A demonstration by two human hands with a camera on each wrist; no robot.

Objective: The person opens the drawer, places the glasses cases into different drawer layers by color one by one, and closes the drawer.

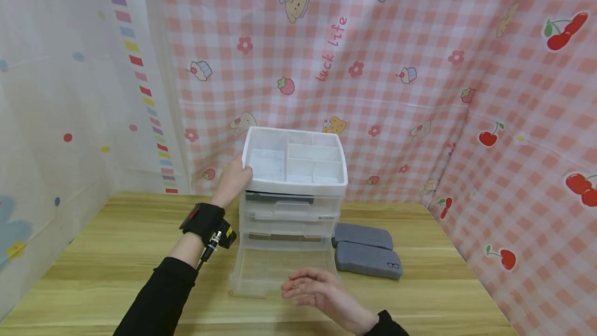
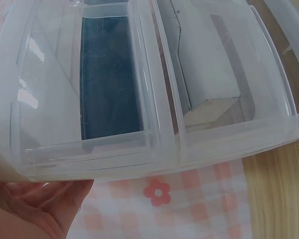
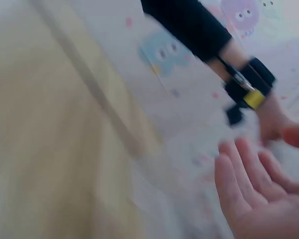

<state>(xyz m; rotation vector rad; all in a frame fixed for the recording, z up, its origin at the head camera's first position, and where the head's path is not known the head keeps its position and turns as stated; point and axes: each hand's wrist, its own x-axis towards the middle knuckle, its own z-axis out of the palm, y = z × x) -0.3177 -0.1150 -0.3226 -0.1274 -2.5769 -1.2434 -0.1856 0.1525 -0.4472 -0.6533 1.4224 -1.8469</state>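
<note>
A clear plastic drawer unit (image 1: pixel 291 206) stands on the wooden table (image 1: pixel 93 274), topped by a white divided tray (image 1: pixel 295 162). Its bottom drawer (image 1: pixel 275 271) is pulled out and looks empty. My left hand (image 1: pixel 234 179) rests against the unit's upper left corner, by the tray's rim; the left wrist view shows only its palm (image 2: pixel 37 206) under the clear drawers (image 2: pixel 139 84). My right hand (image 1: pixel 313 290) hovers palm up with relaxed fingers just in front of the open drawer, holding nothing. The right wrist view is blurred and shows its straight fingers (image 3: pixel 249 191).
Two grey glasses cases (image 1: pixel 366 250) lie side by side on the table to the right of the unit. Pink checked cloth hangs behind and to the right, pale cloth on the left. Bare tabletop stretches left and right of the unit.
</note>
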